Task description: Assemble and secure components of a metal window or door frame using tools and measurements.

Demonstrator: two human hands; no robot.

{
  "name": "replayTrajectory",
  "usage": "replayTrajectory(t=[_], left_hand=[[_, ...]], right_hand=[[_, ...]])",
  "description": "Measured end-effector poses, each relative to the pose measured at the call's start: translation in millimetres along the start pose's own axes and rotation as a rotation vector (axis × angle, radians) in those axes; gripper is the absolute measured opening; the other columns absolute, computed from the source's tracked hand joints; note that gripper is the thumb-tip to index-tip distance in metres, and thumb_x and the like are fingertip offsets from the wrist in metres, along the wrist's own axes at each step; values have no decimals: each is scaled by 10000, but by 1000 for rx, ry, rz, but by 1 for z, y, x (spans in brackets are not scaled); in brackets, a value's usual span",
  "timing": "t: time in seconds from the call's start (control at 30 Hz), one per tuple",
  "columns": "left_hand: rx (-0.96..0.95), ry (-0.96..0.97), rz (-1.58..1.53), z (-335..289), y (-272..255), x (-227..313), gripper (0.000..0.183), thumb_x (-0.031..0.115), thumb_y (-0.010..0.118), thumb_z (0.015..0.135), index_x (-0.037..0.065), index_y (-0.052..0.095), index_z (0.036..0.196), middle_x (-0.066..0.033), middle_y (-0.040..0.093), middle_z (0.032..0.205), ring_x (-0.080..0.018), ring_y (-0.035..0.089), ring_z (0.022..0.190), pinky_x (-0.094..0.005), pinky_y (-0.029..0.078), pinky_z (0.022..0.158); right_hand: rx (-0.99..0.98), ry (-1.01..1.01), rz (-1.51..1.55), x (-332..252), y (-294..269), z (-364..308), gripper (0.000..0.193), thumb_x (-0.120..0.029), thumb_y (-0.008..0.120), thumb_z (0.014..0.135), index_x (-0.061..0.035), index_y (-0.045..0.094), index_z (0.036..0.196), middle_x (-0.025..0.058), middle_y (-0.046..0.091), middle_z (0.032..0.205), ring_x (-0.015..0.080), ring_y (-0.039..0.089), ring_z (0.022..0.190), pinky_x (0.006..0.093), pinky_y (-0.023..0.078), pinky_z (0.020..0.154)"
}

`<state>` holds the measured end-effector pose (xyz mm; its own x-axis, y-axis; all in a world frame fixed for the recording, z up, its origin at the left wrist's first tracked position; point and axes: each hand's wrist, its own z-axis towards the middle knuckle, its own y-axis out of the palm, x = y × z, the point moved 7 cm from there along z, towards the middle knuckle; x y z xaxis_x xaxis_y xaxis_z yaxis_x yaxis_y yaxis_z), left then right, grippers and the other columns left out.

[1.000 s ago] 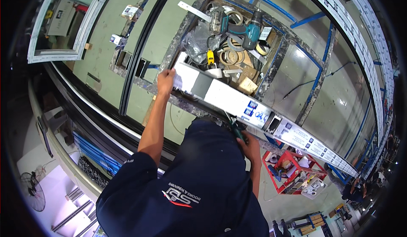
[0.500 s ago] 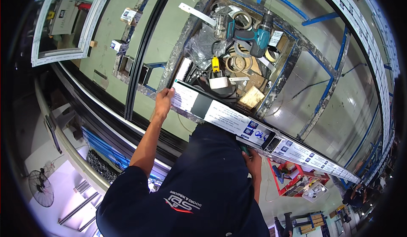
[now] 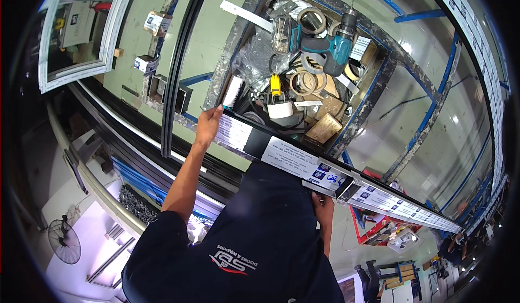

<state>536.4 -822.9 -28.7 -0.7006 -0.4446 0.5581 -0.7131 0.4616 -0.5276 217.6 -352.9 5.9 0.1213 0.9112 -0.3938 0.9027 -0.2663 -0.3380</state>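
Note:
A long metal profile [image 3: 287, 161], covered in white printed film with a black band, runs from the middle left down to the far right, close in front of my body. My left hand [image 3: 207, 125] is closed around its left end, thumb on top, beside a small teal spot. Below the profile, near a dark rectangular cut-out [image 3: 344, 189], is my right hand [image 3: 324, 208]. Its fingers are curled close to the profile's near edge, and what they hold, if anything, is hidden.
Beyond the profile, a bin set in the frame table [image 3: 230, 53] holds a teal cordless drill [image 3: 333, 45], tape rolls [image 3: 303, 83], a yellow-and-white tool [image 3: 279, 105] and plastic bags. Black profiles [image 3: 181, 59] cross at left. A window frame [image 3: 81, 81] stands far left, a red cart [image 3: 374, 230] at right.
The view has shifted slightly. My left hand stays on the profile's end. A greenish thing seen at my right hand before is out of sight now.

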Motion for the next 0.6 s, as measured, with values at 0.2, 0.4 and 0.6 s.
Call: replayTrajectory(t=[0.2, 0.4, 0.6], left_hand=[[-79, -20, -20, 0, 0, 8, 535, 434, 631, 1147, -49, 748, 950, 5, 644, 775, -75, 512, 742, -296, 431, 675], [-18, 177, 444, 4, -4, 53, 711, 592, 635, 1079, -53, 638, 780, -178, 509, 625, -255, 478, 614, -476, 451, 638], [-42, 75, 417, 16, -5, 39, 620, 528, 710, 1027, -54, 739, 812, -242, 694, 727, -377, 684, 712, -499, 516, 714]], right_hand=[[-18, -21, 127, 1, 7, 8, 459, -233, 813, 1024, 64, 688, 1351, 188, 776, 1262, 254, 734, 1137, 398, 554, 1025], [33, -82, 321, -14, 11, 1, 520, -220, 830, 1012, 48, 643, 1417, 166, 755, 1318, 247, 701, 1206, 391, 514, 1091], [44, -75, 424, -3, 21, 4, 495, -149, 842, 982, 43, 664, 1402, 148, 754, 1338, 244, 687, 1249, 388, 497, 1112]])
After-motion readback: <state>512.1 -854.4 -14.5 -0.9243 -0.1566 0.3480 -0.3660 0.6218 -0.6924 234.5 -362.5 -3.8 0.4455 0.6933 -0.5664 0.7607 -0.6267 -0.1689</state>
